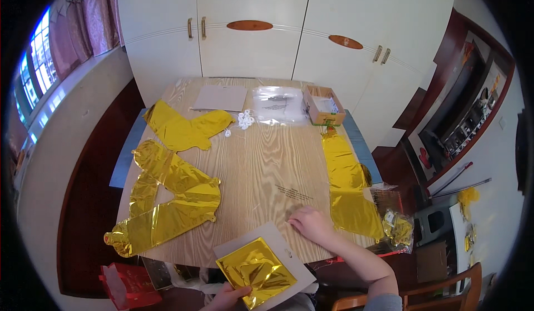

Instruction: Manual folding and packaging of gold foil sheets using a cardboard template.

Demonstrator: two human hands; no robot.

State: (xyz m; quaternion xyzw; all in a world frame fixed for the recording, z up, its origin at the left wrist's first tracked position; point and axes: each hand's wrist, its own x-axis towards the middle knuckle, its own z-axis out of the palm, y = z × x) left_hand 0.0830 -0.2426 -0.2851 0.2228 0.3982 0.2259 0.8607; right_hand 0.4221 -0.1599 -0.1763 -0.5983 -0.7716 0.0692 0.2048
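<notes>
My left hand [229, 296] grips a folded gold foil balloon [261, 269] together with the pale grey card [297, 263] behind it, at the table's near edge. My right hand [312, 225] is on the table to the right, its thumb and fingers pinched together at the near edge of a clear plastic bag [293, 193]. That bag lies flat and shows mostly by its small dark print; its outline is hard to see. Flat gold foil balloons lie on both sides: one at the right [347, 180], a large one at the left [172, 200], and another at the far left [186, 124].
At the table's far side are a grey card [220, 98], a stack of clear bags [278, 104], a cardboard box [324, 108] and several small white rings [245, 119]. A red bag [130, 289] stands below left. A wooden chair [439, 291] is at lower right.
</notes>
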